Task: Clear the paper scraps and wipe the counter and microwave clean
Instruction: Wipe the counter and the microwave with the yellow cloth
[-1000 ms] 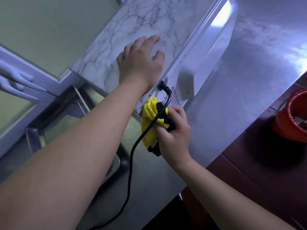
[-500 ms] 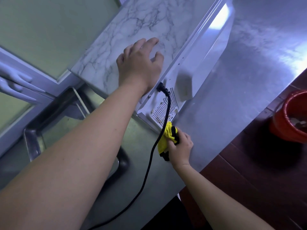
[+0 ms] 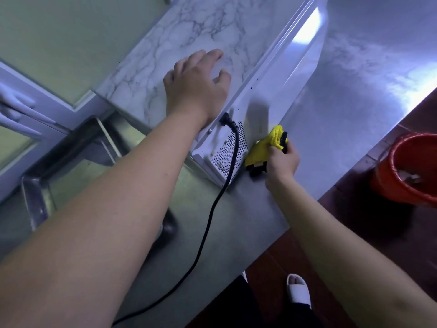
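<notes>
two hands: left hand (image 3: pixel 196 88) lies flat on the microwave (image 3: pixel 189 31); right hand (image 3: pixel 281 162) grips a yellow cloth (image 3: pixel 257 152) on the desk (image 3: pixel 343 102), black cord (image 3: pixel 207 221) at its 9 o'clock, red bucket (image 3: pixel 411 169) at 3 o'clock.

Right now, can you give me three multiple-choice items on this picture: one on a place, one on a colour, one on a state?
1. The left hand lies:
A. on the microwave top
B. under the microwave
C. inside the microwave

2. The cloth is:
A. blue
B. yellow
C. white

3. The right hand is:
A. open and idle
B. gripping the cloth
C. shut, holding nothing

Key:
1 A, the palm lies flat on the marbled top.
2 B, the cloth is yellow with black trim.
3 B, the fingers curl round the cloth at the microwave's back.
</notes>
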Available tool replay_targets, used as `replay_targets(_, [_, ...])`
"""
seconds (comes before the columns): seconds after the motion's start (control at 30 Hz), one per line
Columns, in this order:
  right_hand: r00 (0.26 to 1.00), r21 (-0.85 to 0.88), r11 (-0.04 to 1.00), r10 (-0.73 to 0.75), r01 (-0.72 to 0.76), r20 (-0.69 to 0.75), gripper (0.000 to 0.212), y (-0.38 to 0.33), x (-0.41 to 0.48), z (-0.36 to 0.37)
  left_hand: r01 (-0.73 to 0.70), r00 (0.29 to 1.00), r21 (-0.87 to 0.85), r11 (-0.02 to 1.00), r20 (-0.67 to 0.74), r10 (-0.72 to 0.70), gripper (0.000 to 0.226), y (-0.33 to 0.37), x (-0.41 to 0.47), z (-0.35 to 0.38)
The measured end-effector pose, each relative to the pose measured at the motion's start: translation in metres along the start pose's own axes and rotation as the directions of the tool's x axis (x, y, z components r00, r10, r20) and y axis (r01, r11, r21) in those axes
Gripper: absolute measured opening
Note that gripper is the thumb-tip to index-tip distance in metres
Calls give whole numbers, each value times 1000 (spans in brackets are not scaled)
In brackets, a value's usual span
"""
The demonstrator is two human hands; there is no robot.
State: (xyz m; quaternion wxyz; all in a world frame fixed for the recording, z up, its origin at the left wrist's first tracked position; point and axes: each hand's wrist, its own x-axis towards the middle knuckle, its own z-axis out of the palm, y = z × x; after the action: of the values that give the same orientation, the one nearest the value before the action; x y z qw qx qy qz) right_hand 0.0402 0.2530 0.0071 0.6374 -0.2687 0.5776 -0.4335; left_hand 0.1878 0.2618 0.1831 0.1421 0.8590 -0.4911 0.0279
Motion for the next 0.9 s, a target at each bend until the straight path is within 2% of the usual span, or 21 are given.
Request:
replay_targets(0.07, [999,34,999,34,-34,-19,27,9,-16,8,-7,1000,8,1000,-4,7,47,0,0,2])
replay_targets(0.2, [986,-30,993,115,-112,118,16,40,-65,14,-7,1000,11,1000,-14,7,47,-1,1,1])
replay_targets(0.3, [959,-41,980,200,-196,201,16,41,-88,7,-12,1000,14,1000,-5,12,47,2,0,0])
replay_targets(0.37, [917,-104,964,266,-245,298,18,35,-89,-8,-12,1000,13,1000,0,12,47,2,-1,0])
replay_targets(0.47, [818,-313,926,341,-209,462,22,23,-85,-39,0,1000,-11,1000,-1,0,48,3,-3,-4])
replay_targets(0.53, [783,-333,922,352,-197,512,23,15,-85,-63,-8,1000,-25,1000,-25,7,46,4,-6,-7])
replay_targets(0.63, [829,-236,946,312,-224,463,23,-2,-85,-104,1,999,-25,1000,-35,-2,44,7,-10,-11])
replay_targets(0.7, [870,-183,956,286,-230,402,19,-15,-81,-136,36,999,3,999,10,-36,44,12,-11,-13])
replay_targets(0.8, [907,-145,971,231,-192,351,16,-37,-75,-179,154,982,71,986,104,-161,47,29,-10,-16])
replay_targets(0.9, [932,-95,987,157,-133,325,18,-58,-68,-207,228,964,104,968,118,-240,55,45,-12,-17])
